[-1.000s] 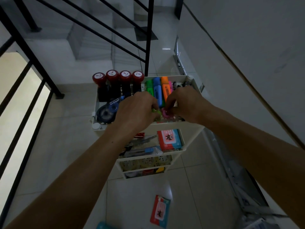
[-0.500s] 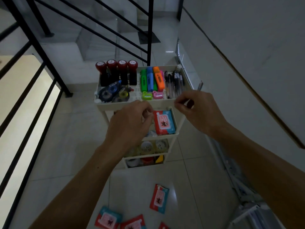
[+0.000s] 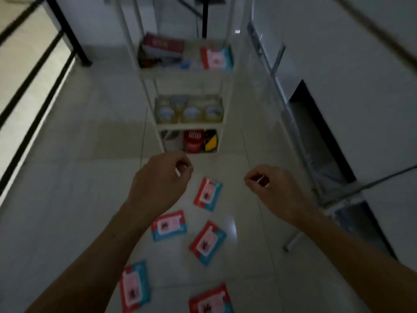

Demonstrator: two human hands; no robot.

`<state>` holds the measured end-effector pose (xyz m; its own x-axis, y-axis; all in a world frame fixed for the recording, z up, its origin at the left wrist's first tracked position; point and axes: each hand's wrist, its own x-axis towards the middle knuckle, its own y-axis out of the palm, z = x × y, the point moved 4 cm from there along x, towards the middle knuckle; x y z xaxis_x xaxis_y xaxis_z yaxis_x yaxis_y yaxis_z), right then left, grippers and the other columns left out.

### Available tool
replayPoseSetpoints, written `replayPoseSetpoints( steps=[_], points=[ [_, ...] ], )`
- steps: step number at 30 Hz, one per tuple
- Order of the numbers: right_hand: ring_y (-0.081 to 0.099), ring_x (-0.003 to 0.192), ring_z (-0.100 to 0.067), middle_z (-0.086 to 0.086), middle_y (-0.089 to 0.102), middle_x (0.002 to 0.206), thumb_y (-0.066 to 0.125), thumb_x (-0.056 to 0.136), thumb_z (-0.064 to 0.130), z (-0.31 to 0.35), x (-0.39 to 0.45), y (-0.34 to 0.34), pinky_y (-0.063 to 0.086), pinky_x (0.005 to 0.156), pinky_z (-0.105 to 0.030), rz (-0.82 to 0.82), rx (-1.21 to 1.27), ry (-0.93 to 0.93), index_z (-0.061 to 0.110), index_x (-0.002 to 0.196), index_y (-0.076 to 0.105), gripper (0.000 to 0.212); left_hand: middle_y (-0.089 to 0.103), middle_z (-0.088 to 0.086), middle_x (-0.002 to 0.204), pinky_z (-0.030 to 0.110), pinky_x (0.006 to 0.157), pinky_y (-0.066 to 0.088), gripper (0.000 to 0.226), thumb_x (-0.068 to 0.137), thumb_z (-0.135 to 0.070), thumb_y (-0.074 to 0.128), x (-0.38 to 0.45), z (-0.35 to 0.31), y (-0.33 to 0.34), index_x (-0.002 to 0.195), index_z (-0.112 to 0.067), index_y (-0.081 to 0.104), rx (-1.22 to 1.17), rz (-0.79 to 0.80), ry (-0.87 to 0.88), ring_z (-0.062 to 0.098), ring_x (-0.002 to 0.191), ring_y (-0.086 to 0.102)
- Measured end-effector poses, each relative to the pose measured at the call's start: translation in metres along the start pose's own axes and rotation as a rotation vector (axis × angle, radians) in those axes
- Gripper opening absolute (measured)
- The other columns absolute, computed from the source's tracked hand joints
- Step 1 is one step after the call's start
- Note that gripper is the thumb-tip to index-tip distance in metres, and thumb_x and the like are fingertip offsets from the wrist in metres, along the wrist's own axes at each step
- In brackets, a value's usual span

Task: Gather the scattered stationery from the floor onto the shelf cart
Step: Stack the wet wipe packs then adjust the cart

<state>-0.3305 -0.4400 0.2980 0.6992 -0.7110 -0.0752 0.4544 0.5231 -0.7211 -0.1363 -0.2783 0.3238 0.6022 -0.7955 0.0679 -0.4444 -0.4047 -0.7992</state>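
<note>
My left hand (image 3: 158,184) and right hand (image 3: 273,190) hang loosely curled, holding nothing. Five packets lie on the floor (image 3: 67,199), the nearest packet (image 3: 208,194) between them; the cart (image 3: 189,127) stands beyond.

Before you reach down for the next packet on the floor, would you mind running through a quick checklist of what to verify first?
1. Left hand free: ok, fingers loosely curled, nothing visibly held.
2. Right hand free: cannot tell, a small pale shape shows at the fingertips.
3. Packets left on the floor: not ok, five remain.
4. Nearest packet reachable: ok, it lies flat, below and between both hands, nothing on it.
5. Room on the shelf cart: ok, the tier holding one packet shows free space beside it.
6. Image sharpness: not ok, the frame is motion-blurred.
</note>
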Motion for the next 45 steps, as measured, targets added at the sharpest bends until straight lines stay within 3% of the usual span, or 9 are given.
replayPoseSetpoints(
  steps=[7,11,14,17,21,26,31,37,45],
  points=[
    [0.06,0.067,-0.007,0.012,0.065,0.078,0.071,0.085,0.006,-0.137,-0.102,0.18,0.045,0.058,-0.008,0.196,0.04,0.076,0.017,0.084,0.071,0.011,0.067,-0.013,0.083,0.033,0.073,0.053,0.006,0.089,-0.025,0.063,-0.128,0.158,0.133,0.088,-0.028,0.067,0.057,0.147,-0.19,0.009,0.074,0.063],
    [0.06,0.086,-0.011,0.011,0.06,0.105,0.073,0.086,0.03,-0.206,-0.138,0.287,0.05,0.074,-0.019,0.576,-0.091,0.027,0.032,0.105,0.061,0.023,0.066,-0.008,0.095,0.034,0.08,0.053,0.005,0.092,-0.03,0.062,-0.181,0.26,0.202,0.096,-0.03,0.064,0.126,0.362,-0.223,0.013,0.084,0.064],
    [0.051,0.111,-0.015,0.009,0.047,0.127,0.067,0.085,0.052,-0.241,-0.157,0.349,0.044,0.091,-0.03,0.898,-0.492,-0.19,0.034,0.131,0.046,0.054,0.053,-0.001,0.123,0.034,0.096,0.047,0.043,0.091,-0.043,0.063,-0.201,0.322,0.245,0.129,-0.028,0.051,0.302,0.712,-0.179,0.014,0.107,0.053],
    [0.039,0.125,-0.025,-0.003,0.032,0.142,0.072,0.073,0.061,-0.259,-0.174,0.388,0.034,0.101,-0.042,0.912,-0.906,-0.509,0.027,0.144,0.029,0.09,0.034,-0.003,0.14,0.035,0.105,0.042,0.082,0.079,-0.057,0.071,-0.208,0.369,0.268,0.146,-0.034,0.03,0.374,0.916,-0.12,0.015,0.125,0.04],
    [0.034,0.124,-0.024,-0.004,0.03,0.143,0.077,0.065,0.063,-0.277,-0.186,0.409,0.034,0.103,-0.043,0.787,-0.856,-0.53,0.029,0.143,0.026,0.099,0.026,-0.011,0.142,0.027,0.104,0.041,0.104,0.054,-0.079,0.072,-0.218,0.403,0.277,0.14,-0.045,0.024,0.364,0.871,-0.049,0.008,0.126,0.035],
    [0.04,0.123,-0.028,-0.007,0.038,0.14,0.073,0.073,0.06,-0.263,-0.181,0.398,0.035,0.1,-0.045,0.716,-0.956,-0.555,0.024,0.143,0.028,0.09,0.021,-0.003,0.153,0.035,0.113,0.032,0.114,0.064,-0.049,0.086,-0.213,0.399,0.256,0.152,-0.031,0.017,0.567,0.87,-0.08,0.019,0.139,0.031],
    [0.038,0.122,-0.031,-0.012,0.041,0.135,0.079,0.069,0.05,-0.262,-0.179,0.411,0.033,0.099,-0.046,0.667,-0.994,-0.458,0.018,0.137,0.035,0.088,0.027,0.007,0.153,0.044,0.11,0.032,0.104,0.079,-0.057,0.07,-0.238,0.407,0.264,0.155,-0.024,0.007,0.66,0.717,-0.275,0.025,0.138,0.038],
    [0.043,0.121,-0.029,-0.012,0.037,0.139,0.078,0.075,0.05,-0.262,-0.17,0.397,0.042,0.098,-0.044,0.788,-0.935,-0.318,0.018,0.138,0.038,0.081,0.046,0.004,0.139,0.032,0.101,0.046,0.088,0.084,-0.049,0.069,-0.229,0.426,0.248,0.15,-0.015,0.021,0.584,0.713,-0.312,0.016,0.122,0.052],
    [0.062,0.105,-0.021,-0.004,0.061,0.119,0.073,0.086,0.023,-0.256,-0.148,0.384,0.052,0.089,-0.034,1.028,-0.632,-0.071,0.015,0.12,0.056,0.04,0.053,-0.001,0.128,0.032,0.096,0.046,0.095,0.07,-0.077,0.065,-0.231,0.422,0.262,0.139,-0.02,0.033,0.723,0.703,-0.3,0.014,0.112,0.056]
  ],
)
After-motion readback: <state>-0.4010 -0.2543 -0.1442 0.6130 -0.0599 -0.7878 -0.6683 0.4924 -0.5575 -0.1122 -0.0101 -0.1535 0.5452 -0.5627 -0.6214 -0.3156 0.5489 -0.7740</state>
